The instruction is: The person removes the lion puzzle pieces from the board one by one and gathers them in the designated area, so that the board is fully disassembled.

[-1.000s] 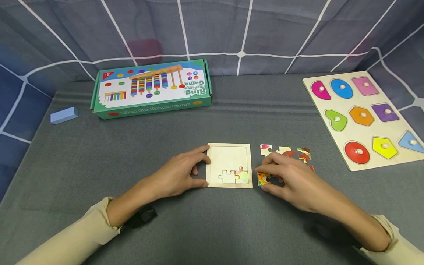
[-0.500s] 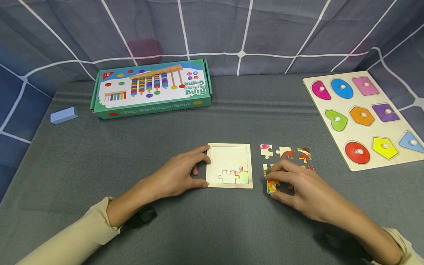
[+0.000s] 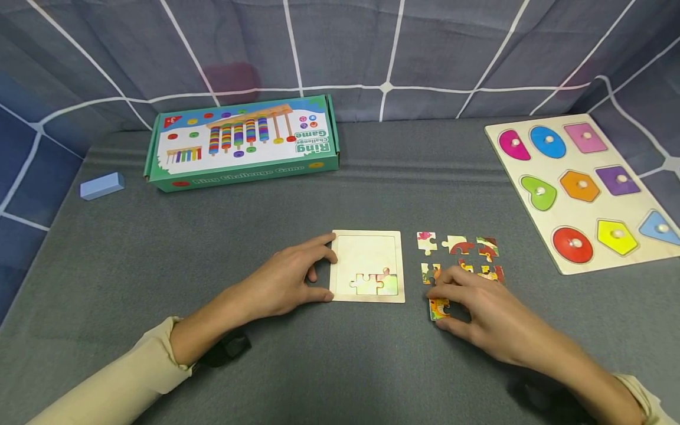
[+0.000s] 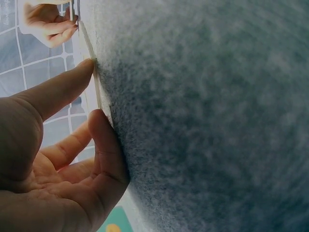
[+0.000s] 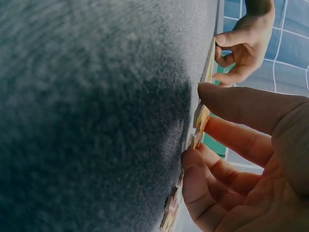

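Note:
My left hand (image 3: pixel 287 277) holds a square wooden puzzle tray (image 3: pixel 366 254) by its left edge, thumb and forefinger at the two left corners. Two joined pale green jigsaw pieces (image 3: pixel 374 284) lie in the tray's lower right. To the right of the tray, my right hand (image 3: pixel 475 310) pinches an orange-and-yellow jigsaw piece (image 3: pixel 438 309) low over the cloth. The right wrist view has the piece (image 5: pixel 201 116) edge-on between thumb and fingers. Several loose jigsaw pieces (image 3: pixel 427 242) lie in rows just beyond, some partly hidden behind the right hand.
At the back left lies a green Ring Challenge Game box (image 3: pixel 244 144), with a light blue block (image 3: pixel 102 186) beside it. A shape peg board (image 3: pixel 563 224) occupies the right side. Grey cloth (image 3: pixel 239 200) covers the table, and a gridded curtain (image 3: pixel 340 53) hangs behind.
My right hand, with the orange piece, has moved right and back towards me, leaving more loose pieces uncovered. My left hand stays on the tray's edge.

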Tool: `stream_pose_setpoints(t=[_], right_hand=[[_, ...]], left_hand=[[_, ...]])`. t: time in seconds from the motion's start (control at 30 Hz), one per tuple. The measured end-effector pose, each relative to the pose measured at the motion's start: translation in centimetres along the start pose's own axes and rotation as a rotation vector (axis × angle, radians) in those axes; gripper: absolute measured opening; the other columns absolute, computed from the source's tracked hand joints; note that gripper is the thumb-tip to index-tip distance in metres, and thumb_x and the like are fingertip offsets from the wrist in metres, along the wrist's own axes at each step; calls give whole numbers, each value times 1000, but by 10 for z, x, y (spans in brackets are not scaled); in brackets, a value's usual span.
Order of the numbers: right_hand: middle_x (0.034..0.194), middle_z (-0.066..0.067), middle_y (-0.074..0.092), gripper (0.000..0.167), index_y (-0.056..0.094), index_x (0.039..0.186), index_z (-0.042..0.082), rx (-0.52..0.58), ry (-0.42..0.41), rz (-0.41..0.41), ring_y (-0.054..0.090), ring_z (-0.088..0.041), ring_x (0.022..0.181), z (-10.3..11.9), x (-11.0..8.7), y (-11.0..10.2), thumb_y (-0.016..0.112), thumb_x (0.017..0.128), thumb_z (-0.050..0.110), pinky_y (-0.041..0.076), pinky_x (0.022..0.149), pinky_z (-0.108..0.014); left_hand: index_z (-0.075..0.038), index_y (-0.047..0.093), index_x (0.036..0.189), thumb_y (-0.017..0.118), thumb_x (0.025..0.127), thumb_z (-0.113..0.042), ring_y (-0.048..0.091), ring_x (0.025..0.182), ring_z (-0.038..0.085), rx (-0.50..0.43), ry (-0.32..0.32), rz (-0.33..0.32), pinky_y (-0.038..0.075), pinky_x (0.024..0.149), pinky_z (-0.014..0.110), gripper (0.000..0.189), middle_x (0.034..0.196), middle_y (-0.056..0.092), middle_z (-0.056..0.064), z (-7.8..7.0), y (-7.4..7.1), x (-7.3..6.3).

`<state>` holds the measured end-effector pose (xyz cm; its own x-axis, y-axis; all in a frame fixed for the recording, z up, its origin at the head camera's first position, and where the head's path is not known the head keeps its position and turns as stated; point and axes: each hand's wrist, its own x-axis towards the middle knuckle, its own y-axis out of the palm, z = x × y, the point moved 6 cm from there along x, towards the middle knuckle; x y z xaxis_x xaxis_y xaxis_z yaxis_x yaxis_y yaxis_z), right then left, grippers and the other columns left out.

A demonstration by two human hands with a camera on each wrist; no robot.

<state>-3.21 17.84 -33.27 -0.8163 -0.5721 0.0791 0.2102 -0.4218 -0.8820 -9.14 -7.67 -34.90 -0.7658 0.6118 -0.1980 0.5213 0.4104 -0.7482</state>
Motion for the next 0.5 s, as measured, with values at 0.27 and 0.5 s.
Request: stream_pose_setpoints(t=[0.27, 0.5], right_hand=[[99, 16, 55, 39, 74, 105, 18, -12, 9, -1, 53, -1, 84, 0, 1, 2, 89, 70, 13, 48, 71, -29], [101, 15, 56, 41, 73, 106, 20, -26, 50, 11, 55, -2, 87, -2, 2, 3, 90, 69, 12, 49, 73, -33]], left_hand=[[-8, 63, 119, 87, 77, -18, 52, 73, 7, 1, 5, -2, 44, 69, 30, 49, 154, 37, 14, 0, 0, 0], [-9, 63, 119, 87, 77, -19, 53, 73, 6, 3, 9, -1, 44, 71, 30, 49, 154, 37, 14, 0, -1, 0]])
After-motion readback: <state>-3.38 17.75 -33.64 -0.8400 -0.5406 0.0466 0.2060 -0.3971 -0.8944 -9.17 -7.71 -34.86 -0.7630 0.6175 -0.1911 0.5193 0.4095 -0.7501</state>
